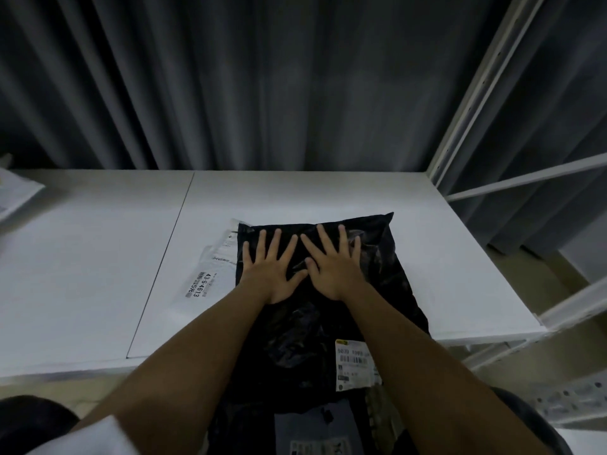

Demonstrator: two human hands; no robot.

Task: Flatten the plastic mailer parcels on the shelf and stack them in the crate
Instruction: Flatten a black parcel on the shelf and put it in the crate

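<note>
A black plastic mailer (387, 277) lies on the white shelf (92, 257), its near end hanging over the front edge and bearing a white shipping label (353, 364). My left hand (269, 267) and my right hand (331, 264) press flat on its far half, side by side, fingers spread and straight. A white mailer (213, 264) with a printed label lies under the black one's left edge. Below the shelf's front edge, more dark parcels (315, 428) with labels show between my forearms; I cannot make out a crate around them.
A grey curtain (262, 80) hangs behind the shelf. A white metal upright (473, 93) and cross rails stand at the right. Another white parcel (13, 192) sits at the far left edge of the shelf.
</note>
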